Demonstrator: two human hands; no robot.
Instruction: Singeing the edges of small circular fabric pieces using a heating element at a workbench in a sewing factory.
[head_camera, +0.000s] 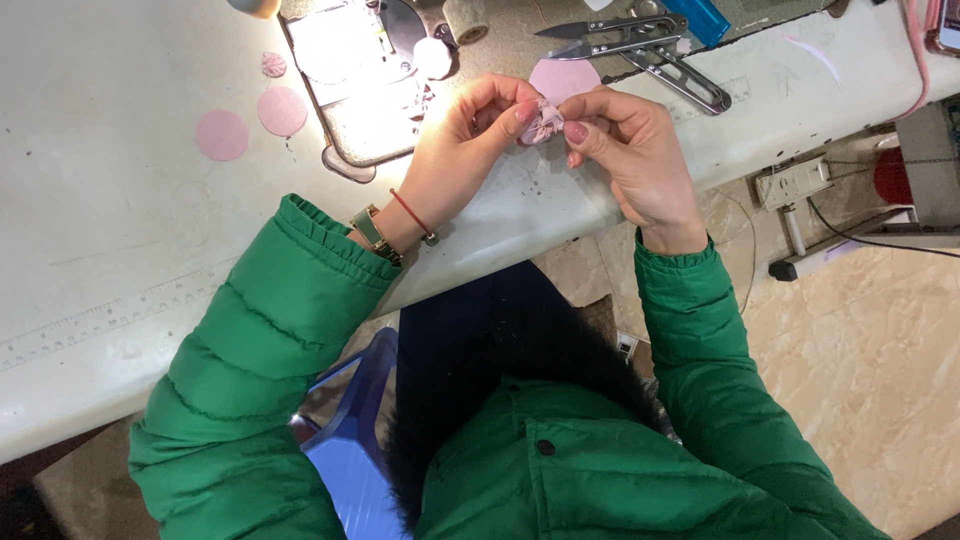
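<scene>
Both my hands meet over the white sewing table (120, 220), pinching one small gathered piece of pink fabric (545, 122) between them. My left hand (470, 145) grips it from the left with thumb and forefinger. My right hand (630, 150) holds its right side with the fingertips. A flat pink fabric circle (562, 78) lies on the table just behind the piece. Green padded sleeves cover both arms, and the left wrist wears a watch and a red cord.
Two pink fabric circles (221, 135) (282, 110) and a small gathered pink rosette (273, 64) lie at the left. The brightly lit metal needle plate (350, 70) sits behind my left hand. Thread snips (640, 45) lie at the back right. Marble floor shows at right.
</scene>
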